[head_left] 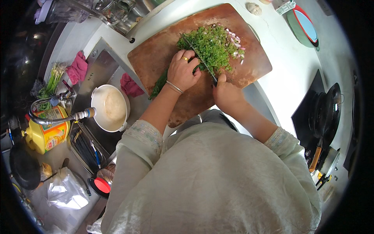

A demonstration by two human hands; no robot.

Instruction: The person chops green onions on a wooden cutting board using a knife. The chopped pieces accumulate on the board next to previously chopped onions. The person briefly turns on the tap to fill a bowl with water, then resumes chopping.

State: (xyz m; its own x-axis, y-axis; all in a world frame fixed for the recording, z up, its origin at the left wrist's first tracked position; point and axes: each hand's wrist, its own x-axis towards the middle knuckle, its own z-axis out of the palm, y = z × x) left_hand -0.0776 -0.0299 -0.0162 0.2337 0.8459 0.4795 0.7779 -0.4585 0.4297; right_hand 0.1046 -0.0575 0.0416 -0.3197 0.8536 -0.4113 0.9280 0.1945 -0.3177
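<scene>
A large wooden cutting board point(248, 58) lies in front of me on the white counter. On it is a heap of finely chopped green herbs point(209, 44), with small pinkish-white chopped pieces point(237, 46) along its right side. My right hand point(228, 95) grips the handle of a kitchen knife point(203, 60), whose blade runs up and left along the heap's near edge. With curled fingers beside the blade, my left hand point(184, 70) holds down a bunch of uncut greens point(160, 84). The stalks trail out under my left wrist towards the board's left edge.
Left of the board, a white pot point(110, 108) sits in the metal sink point(98, 67) under a faucet point(62, 118). A yellow bottle point(54, 128) and spring onions point(54, 79) are beside it. A garlic bulb point(254, 8) lies beyond the board. A wok point(333, 114) stands at right.
</scene>
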